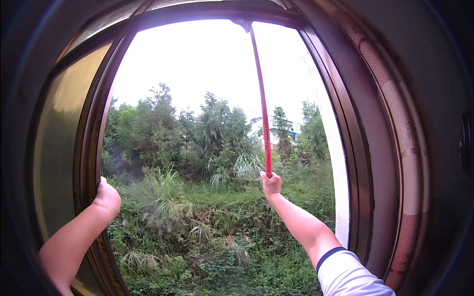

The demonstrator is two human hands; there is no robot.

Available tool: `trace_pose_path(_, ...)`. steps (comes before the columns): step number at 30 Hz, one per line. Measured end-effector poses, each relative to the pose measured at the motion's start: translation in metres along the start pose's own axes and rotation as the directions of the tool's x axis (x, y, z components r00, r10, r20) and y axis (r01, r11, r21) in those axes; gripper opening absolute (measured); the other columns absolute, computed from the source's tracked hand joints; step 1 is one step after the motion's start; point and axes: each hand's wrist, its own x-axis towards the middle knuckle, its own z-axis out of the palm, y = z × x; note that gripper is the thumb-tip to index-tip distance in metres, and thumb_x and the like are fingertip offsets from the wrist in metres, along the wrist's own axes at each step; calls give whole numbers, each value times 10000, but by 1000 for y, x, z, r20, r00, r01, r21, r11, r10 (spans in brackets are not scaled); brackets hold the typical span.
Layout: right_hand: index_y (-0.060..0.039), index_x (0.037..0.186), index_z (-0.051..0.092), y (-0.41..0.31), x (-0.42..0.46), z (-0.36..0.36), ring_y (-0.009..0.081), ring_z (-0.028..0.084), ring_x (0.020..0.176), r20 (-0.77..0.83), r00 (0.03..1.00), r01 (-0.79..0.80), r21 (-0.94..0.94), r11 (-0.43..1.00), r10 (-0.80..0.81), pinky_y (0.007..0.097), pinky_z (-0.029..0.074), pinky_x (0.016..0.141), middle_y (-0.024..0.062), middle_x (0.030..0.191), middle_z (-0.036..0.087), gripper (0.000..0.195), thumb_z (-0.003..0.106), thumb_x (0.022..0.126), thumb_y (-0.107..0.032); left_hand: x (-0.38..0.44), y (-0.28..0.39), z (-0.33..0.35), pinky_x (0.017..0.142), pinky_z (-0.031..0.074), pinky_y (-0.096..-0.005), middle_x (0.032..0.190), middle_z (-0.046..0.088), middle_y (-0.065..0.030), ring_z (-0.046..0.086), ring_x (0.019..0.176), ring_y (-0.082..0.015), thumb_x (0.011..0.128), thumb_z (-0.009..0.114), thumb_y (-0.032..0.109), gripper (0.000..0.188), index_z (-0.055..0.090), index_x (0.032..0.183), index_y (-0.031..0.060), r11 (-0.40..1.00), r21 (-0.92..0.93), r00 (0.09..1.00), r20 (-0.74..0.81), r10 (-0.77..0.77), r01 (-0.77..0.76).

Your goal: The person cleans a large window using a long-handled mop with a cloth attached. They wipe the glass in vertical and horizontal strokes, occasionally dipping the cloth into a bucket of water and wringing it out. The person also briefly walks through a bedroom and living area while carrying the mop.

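Note:
My right hand [272, 184] grips the lower end of a long red pole [263, 111], held upright in the window opening. At the pole's top a greyish cloth-like piece [242, 25] lies against the upper window frame [214, 12]; its exact kind is hard to tell in the glare. My left hand [107, 198] is at the edge of the brown metal sash frame [89, 148] on the left, and its fingers are mostly hidden behind the wrist and frame.
Tinted glass [59, 148] fills the left side. A patterned curtain [409, 166] hangs at the right beside the brown frame [355, 155]. A pale outer wall edge [339, 177] borders the opening. Outside are shrubs and grass [207, 236], trees [218, 129] and a white building [294, 127].

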Motion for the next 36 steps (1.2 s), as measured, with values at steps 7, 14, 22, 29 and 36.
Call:
trace_pose_path(7,-10,720,664,-68,70,-3,335,635,640,-59,995,65,-232,971,-80,405,480,647,189,638,625,359,659,741,-368,-20,1,14,1058,227,-457,782,706,-49,650,880,-245,794,528,242,237,742,730,164,986,-75,904,-414,104,-147)
trace_pose_path(14,-47,698,656,-183,153,5,151,601,562,21,1000,24,-207,978,-20,304,473,511,90,645,642,298,663,846,-307,-50,-14,13,1038,269,-433,702,687,-45,657,766,-219,747,547,219,198,719,670,157,986,-123,908,-417,53,-114)
trace_pose_path(22,-37,697,604,-281,198,11,66,409,399,8,999,38,-171,984,-37,247,285,331,-15,525,496,320,623,896,-287,-44,-7,19,1042,264,-441,680,679,-53,655,734,-227,729,551,203,187,713,649,155,979,-172,886,-464,17,-109)
trace_pose_path(29,-37,749,688,-179,123,-20,295,651,627,-36,994,78,-468,880,-108,401,498,610,159,673,661,462,548,879,-457,-35,0,19,1048,270,-432,695,685,-60,660,748,-218,747,545,208,198,714,657,156,978,-183,880,-475,1,-100)
trace_pose_path(36,-30,804,649,-56,35,-61,354,648,750,-104,986,79,-384,920,-128,435,486,683,191,753,657,441,595,834,-466,-32,2,22,1057,264,-416,678,680,-60,661,733,-215,755,548,209,203,710,647,149,981,-172,872,-490,-7,-89)
